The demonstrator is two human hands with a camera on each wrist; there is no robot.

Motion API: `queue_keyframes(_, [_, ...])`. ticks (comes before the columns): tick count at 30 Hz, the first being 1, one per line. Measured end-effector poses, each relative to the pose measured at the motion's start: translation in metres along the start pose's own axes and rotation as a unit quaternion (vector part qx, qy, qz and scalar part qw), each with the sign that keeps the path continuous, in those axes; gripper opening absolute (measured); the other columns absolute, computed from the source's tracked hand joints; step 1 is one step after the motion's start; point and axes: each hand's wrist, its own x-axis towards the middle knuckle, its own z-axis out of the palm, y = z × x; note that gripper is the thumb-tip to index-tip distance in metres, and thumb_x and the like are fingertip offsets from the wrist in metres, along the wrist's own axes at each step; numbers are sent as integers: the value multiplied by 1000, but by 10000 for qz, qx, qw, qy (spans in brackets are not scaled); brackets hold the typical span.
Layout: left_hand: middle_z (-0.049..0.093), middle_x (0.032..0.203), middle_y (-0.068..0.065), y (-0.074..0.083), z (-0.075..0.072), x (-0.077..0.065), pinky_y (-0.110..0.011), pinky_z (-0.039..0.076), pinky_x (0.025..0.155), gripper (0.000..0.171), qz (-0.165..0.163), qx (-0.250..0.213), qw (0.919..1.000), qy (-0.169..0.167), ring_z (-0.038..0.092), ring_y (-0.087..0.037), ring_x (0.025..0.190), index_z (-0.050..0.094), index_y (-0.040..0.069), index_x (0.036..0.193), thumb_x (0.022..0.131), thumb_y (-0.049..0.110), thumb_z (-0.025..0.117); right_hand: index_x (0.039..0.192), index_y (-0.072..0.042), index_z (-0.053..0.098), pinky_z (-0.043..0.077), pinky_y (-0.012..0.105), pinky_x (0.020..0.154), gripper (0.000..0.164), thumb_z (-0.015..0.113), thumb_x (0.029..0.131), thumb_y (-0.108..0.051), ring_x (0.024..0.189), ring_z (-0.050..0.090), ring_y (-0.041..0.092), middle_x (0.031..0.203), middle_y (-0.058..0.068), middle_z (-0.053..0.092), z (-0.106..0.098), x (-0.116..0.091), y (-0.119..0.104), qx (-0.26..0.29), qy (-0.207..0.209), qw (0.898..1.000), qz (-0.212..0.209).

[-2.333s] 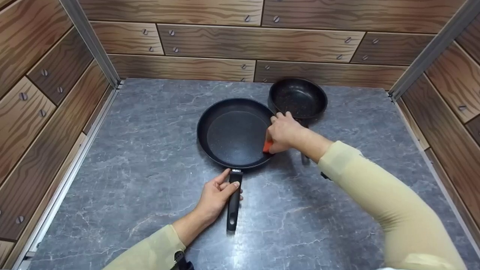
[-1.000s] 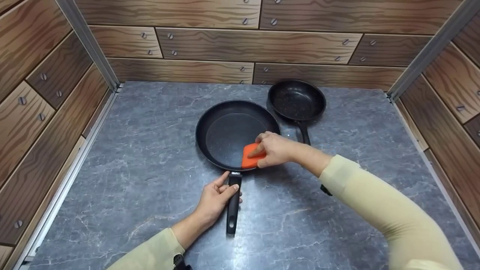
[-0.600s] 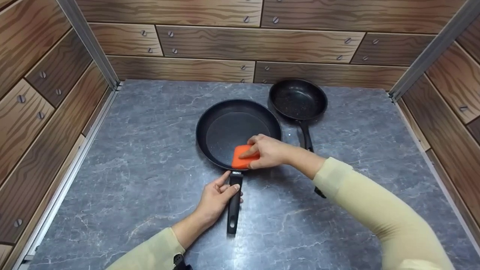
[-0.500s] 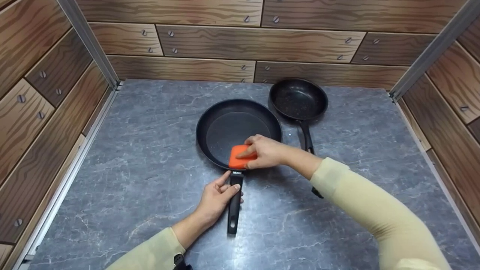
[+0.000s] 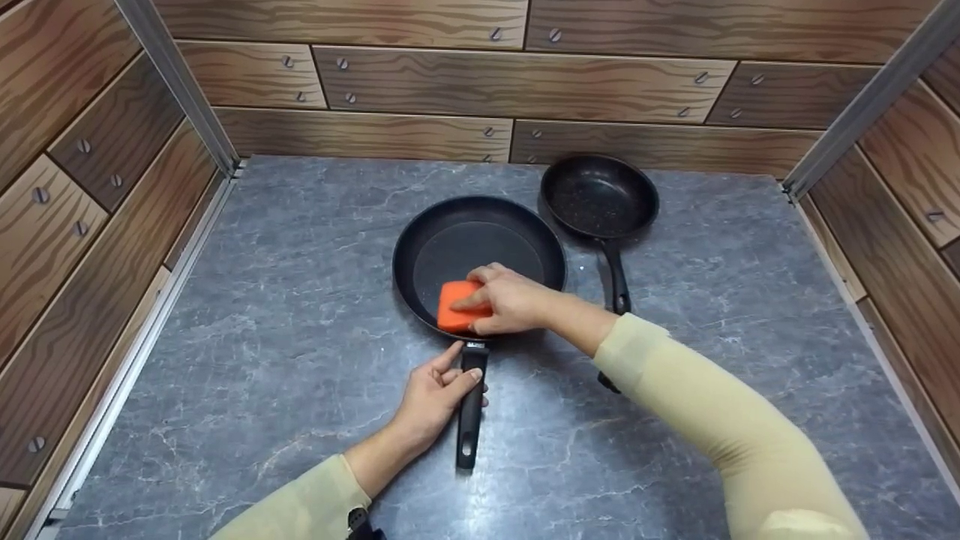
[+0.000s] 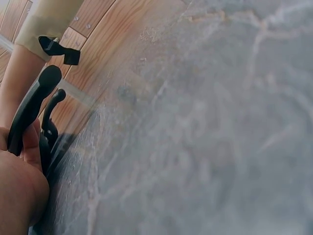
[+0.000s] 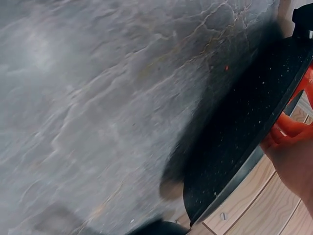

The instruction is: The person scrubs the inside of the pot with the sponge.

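A large black frying pan [image 5: 480,240] sits mid-table in the head view, its handle pointing toward the person. My left hand [image 5: 433,394] grips that handle [image 5: 471,412] near the pan, thumb on top and fingertips showing at the far side. In my right hand [image 5: 514,300] is an orange sponge [image 5: 454,307], pinched and held against the inner wall of the pan close to the handle. The left wrist view shows the left hand [image 6: 22,176] around the handle. In the right wrist view the pan's outer side [image 7: 244,127] hides most of the sponge and part of the right hand [image 7: 291,156].
A smaller black frying pan [image 5: 600,196] stands behind and to the right, its handle [image 5: 618,281] running toward the right forearm. The grey marbled tabletop [image 5: 300,300] is bounded by wood-patterned walls [image 5: 420,82] at the back and both sides.
My right hand has moved the sponge from the pan's right side along the near inner wall to just left of the handle. My left hand keeps its grip and the pan stays put.
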Motion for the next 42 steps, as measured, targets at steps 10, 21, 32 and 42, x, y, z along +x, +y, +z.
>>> queue_keyframes(10, [76,88,-19,-3,0,1,-30,63,65,79,-108,-19,9999,8,74,-18,65,22,-10,163,101,5,69,148,-29,66,37,48,120,49,71,99,-34,143,42,39,160,24,43,2,16,-4,-247,-27,9996,-101])
queue_keyframes(21, [75,88,-21,-3,-1,1,-31,63,66,79,-59,-38,10000,49,74,-19,66,23,-11,163,101,3,69,151,-29,62,32,61,121,49,69,102,-37,147,38,43,163,25,40,3,36,-7,-314,-49,9995,-4])
queue_keyframes(32, [75,94,-27,-2,-1,0,-32,64,67,80,-90,-110,9999,3,75,-21,69,22,-10,164,101,5,69,154,-29,59,32,59,120,50,65,106,-42,143,42,46,160,30,42,8,58,-1,-468,400,9981,90])
queue_keyframes(42, [76,89,-19,-3,-3,1,-33,64,67,80,-25,-111,9999,-9,75,-20,68,21,-11,163,102,5,68,156,-30,56,34,56,119,53,61,107,-49,142,42,46,157,30,43,9,70,2,-711,641,9929,700])
